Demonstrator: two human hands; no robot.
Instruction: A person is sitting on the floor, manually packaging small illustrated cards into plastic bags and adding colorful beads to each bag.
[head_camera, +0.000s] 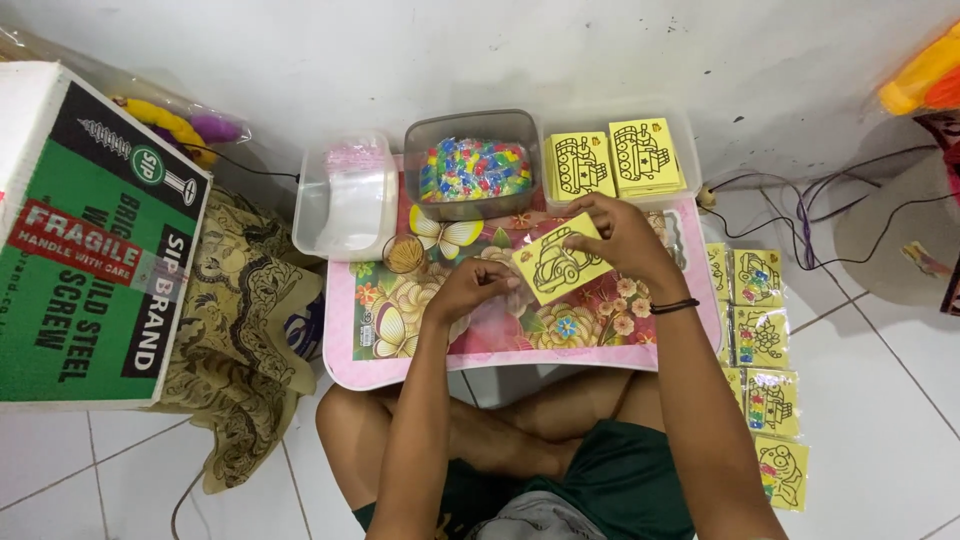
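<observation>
My right hand (622, 235) pinches the top edge of a yellow card with a black car outline (560, 266), held tilted above a small pink flowered table (400, 365). My left hand (478, 285) sits just left of the card, its fingers curled at the card's left edge; a clear sleeve may lie under them, but I cannot tell. Behind the hands stand a tub of yellow picture cards (612, 158), a tub of small multicoloured pieces (472, 168) and a tub of clear plastic bags (347, 195).
A small round golden object (405, 255) lies on the table's left part. Several packed yellow cards (762, 370) lie in a column on the tiled floor at right. A green cardboard box (90, 240) and patterned cloth (245, 330) stand left. Cables (810, 215) run at the far right.
</observation>
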